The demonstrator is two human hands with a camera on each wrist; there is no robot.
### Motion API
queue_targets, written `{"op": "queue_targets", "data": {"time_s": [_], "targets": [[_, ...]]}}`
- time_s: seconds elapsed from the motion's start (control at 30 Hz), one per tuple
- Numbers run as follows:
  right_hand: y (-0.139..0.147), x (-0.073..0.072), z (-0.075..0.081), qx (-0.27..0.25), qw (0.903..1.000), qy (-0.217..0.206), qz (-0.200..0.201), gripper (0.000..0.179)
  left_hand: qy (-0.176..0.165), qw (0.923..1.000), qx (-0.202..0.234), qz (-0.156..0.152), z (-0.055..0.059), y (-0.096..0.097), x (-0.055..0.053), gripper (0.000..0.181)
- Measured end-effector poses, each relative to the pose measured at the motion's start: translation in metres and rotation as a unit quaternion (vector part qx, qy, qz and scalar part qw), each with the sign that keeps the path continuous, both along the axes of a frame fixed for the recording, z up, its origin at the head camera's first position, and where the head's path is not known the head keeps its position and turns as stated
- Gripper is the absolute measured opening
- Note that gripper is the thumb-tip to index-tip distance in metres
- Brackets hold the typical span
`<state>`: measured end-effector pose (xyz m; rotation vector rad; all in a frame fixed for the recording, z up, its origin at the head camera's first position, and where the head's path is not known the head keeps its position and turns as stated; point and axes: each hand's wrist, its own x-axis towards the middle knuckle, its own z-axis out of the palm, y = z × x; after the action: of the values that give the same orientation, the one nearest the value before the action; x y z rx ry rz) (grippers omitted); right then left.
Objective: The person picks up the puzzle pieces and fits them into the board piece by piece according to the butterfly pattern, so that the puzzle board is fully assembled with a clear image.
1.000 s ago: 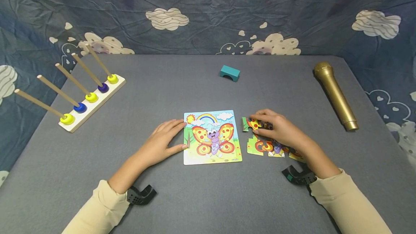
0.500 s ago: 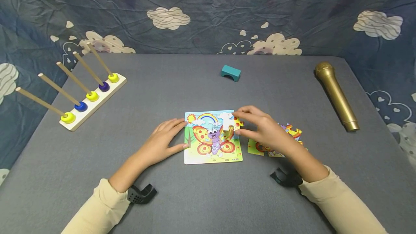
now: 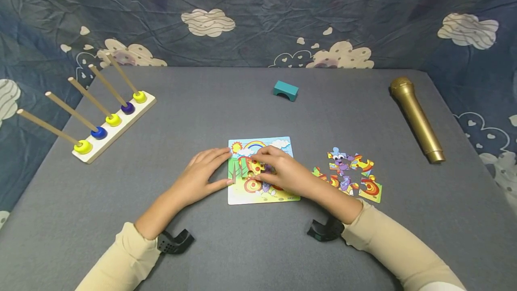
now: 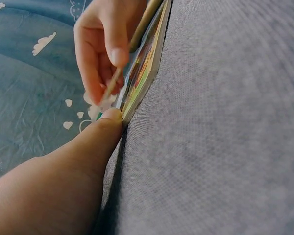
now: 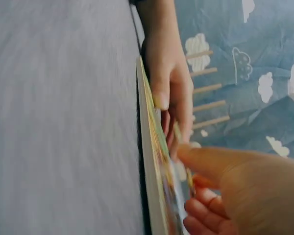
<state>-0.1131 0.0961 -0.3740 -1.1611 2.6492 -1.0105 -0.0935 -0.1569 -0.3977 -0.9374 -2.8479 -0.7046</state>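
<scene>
Nearest: beige sleeves point(image 3: 125, 255) cut off at frame bottom, black wrist mounts point(image 3: 174, 243) showing at both wrists. Left hand point(image 3: 202, 176) unmoved, fingers spread apart, thumb and index placed against the left edge of the butterfly puzzle board point(image 3: 242, 196), flat on the bench point(image 3: 226, 250). Right hand point(image 3: 284, 169) has been swung left within the last second: puzzle piece point(image 3: 256, 166) carried from the right edge across to the board's left half, pinched between thumb and index. Judged as positioning against the printed wing, not yet laid. Loose puzzle pieces point(image 3: 370, 189) uncovered by that move, grouped right of the board, near ones partly blocked by the right forearm. Hidden: board's middle, under the right hand. Piece seen nearly edge-on and blurred in right wrist view; contact with board can't be told, nor whether a second piece is held. Farther back: peg stand point(image 3: 121, 122) left, gold microphone point(image 3: 418, 120) right, teal arch block point(image 3: 286, 90) between, then cloud-print cloth point(image 3: 258, 21).
</scene>
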Motion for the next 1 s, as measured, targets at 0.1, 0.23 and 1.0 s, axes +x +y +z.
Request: {"op": "queue_targets", "data": {"time_s": [0.1, 0.23, 1.0], "targets": [[-0.007, 0.000, -0.003, 0.019, 0.9998, -0.001, 0.001, 0.043, 0.004, 1.0000, 0.001, -0.004, 0.000, 0.000, 0.000, 0.061], [-0.013, -0.001, -0.004, 0.037, 0.9993, 0.001, 0.000, 0.044, 0.009, 0.9999, 0.004, -0.013, 0.000, -0.001, 0.000, 0.055], [-0.016, -0.003, -0.007, 0.042, 0.9987, 0.007, -0.028, 0.047, 0.012, 0.9993, 0.006, -0.036, 0.002, -0.003, 0.000, 0.046]]}}
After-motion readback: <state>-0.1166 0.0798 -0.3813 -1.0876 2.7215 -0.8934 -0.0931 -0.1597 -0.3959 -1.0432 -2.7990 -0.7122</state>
